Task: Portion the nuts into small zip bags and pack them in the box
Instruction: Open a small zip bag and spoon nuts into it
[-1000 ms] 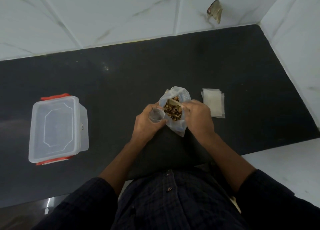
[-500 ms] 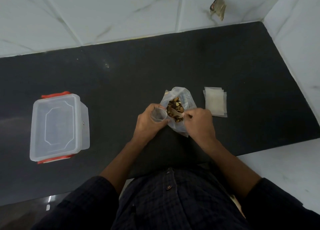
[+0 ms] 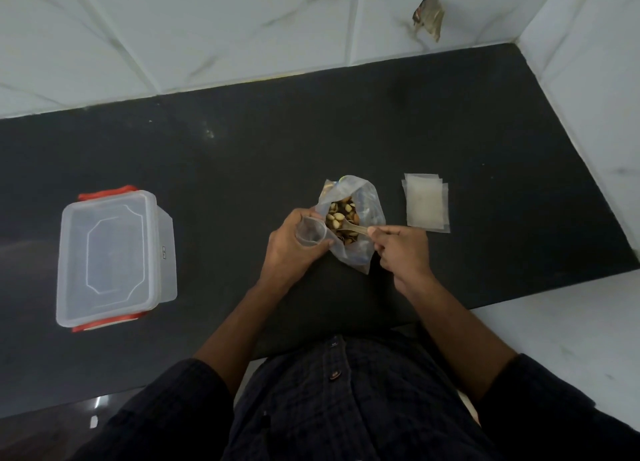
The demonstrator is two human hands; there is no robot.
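**Head view: spoon in the nut bag, small bag held open**

Head camera looks down on a dark surface (image 3: 346, 131) backed by pale marbled tiles. Near the middle, an open clear plastic bag of nuts (image 3: 349, 218) stands on the surface, its mouth spread wide so the mixed nuts show inside.

The left hand (image 3: 294, 245) has its grip curled round a small zip bag (image 3: 310, 233), holding it with the mouth up, just to the left of the nut bag and touching its edge. Whether any nuts are in the small bag cannot be told.

The right hand (image 3: 401, 249) pinches the handle of a small pale spoon (image 3: 349, 231) between thumb and fingers. The spoon's bowl lies among the nuts inside the big bag, pointing left toward the small bag.

To the right of the nut bag, apart from it, a short stack of flat empty zip bags (image 3: 426, 202) lies on the surface, slightly fanned.

Well to the left sits the box (image 3: 110, 256), a clear plastic container with its lid on and red clips at its far and near ends.

Dark checked sleeves and a buttoned shirt fill the near edge.
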